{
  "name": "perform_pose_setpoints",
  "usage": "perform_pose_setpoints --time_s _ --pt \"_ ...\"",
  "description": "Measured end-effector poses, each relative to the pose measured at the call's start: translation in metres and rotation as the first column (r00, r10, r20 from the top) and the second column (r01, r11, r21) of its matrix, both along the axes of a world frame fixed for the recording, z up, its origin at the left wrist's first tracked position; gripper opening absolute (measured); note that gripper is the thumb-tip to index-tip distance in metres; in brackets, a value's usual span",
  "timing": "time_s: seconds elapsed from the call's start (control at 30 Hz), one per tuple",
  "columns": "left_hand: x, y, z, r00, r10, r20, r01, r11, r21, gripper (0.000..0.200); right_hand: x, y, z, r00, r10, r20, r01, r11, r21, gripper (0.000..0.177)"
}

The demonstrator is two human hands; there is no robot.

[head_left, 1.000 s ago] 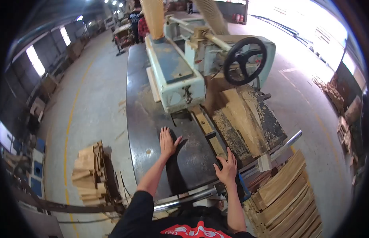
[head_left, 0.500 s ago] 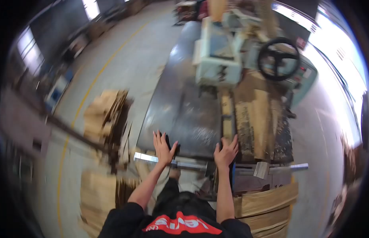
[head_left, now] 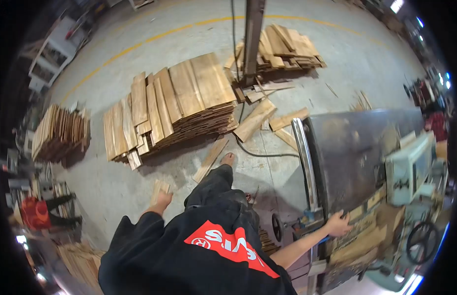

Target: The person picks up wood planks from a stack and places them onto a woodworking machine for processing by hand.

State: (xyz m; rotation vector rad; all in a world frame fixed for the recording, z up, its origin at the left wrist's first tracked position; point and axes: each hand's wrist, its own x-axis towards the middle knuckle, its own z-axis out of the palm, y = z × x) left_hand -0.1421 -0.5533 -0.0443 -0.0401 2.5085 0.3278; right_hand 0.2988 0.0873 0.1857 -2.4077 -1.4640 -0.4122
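Observation:
My left hand [head_left: 163,201] is low at my left side, its fingers closed at a short pale wooden board [head_left: 158,188]. Part of that grip is hidden by the hand itself. On the right, my right hand [head_left: 339,224] lies over the strip beside the fence of a woodworking machine, fingers apart, holding nothing. The machine's dark metal table [head_left: 356,142] stretches away beyond it, with a pale green saw housing [head_left: 407,172] above. Worn boards [head_left: 358,243] cover the table on the near side of the fence.
A large stack of boards [head_left: 189,93] lies on the floor ahead, by a steel post [head_left: 251,44]. More boards [head_left: 287,46] are behind it. Loose planks [head_left: 255,120] and a black cable [head_left: 265,155] lie near my feet. A person in red [head_left: 34,214] is at far left.
My view has swung left toward the board stacks. My left hand has left the machine table and is down at my side with a wooden board; my right hand stays at the machine.

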Motion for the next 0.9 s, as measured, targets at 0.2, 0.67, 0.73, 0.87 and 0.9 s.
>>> perform_pose_setpoints --time_s 0.2,0.67,0.73,0.87,0.9 --pt "0.045 -0.012 0.025 0.44 0.625 0.644 -0.808 0.589 -0.02 0.085 -0.004 -0.003 0.005 1.0 0.009 0.03 -0.008 0.999 -0.033 0.042" --pt "-0.196 0.117 -0.071 0.164 0.577 0.8 -0.9 -0.245 0.361 0.091 -0.39 -0.043 0.054 0.175 0.961 -0.216 -0.958 0.217 0.188 0.028" --pt "-0.239 0.129 -0.066 0.018 0.557 0.83 -0.842 -0.44 0.313 0.095 -0.425 -0.054 0.072 0.15 0.924 -0.352 -0.988 0.156 -0.013 0.026" --pt "-0.286 0.132 -0.1 -0.27 0.449 0.851 -0.682 -0.714 0.16 0.096 -0.437 -0.06 0.047 0.231 0.771 -0.594 -0.955 0.063 -0.29 0.024" --pt "-0.287 0.131 -0.114 -0.233 0.395 0.889 -0.631 -0.757 0.171 0.094 -0.435 -0.063 0.046 0.248 0.766 -0.593 -0.924 0.003 -0.382 0.025"
